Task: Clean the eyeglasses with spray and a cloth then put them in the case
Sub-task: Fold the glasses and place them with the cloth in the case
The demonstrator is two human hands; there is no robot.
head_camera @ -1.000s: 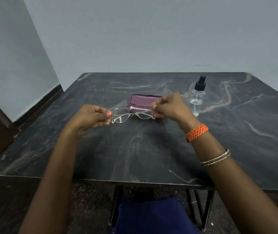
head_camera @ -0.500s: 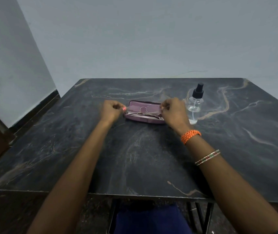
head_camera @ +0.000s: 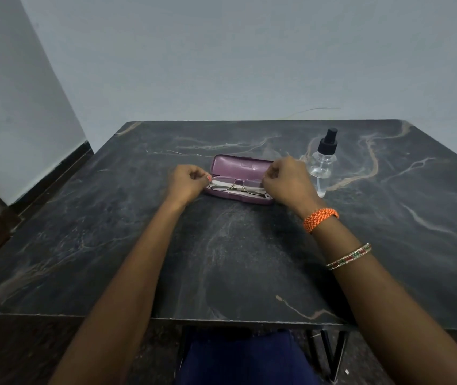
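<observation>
Thin metal-framed eyeglasses (head_camera: 237, 185), folded, lie in the tray of an open purple case (head_camera: 242, 165) near the table's middle. My left hand (head_camera: 187, 182) pinches the left end of the frame at the case's left edge. At the frame's right end my right hand (head_camera: 288, 180) does the same and hides that end of the case. A pale cloth seems to line the tray under the lenses. A clear spray bottle (head_camera: 322, 159) with a black nozzle stands upright just right of my right hand.
The dark marble table (head_camera: 221, 259) has its front edge close to me and a grey wall behind it. A wall corner and dark skirting run along the left. Blue clothing and metal table legs show below the front edge.
Both hands carried the glasses away from me, from above the table in front of the case down into its tray. The case and bottle stayed put.
</observation>
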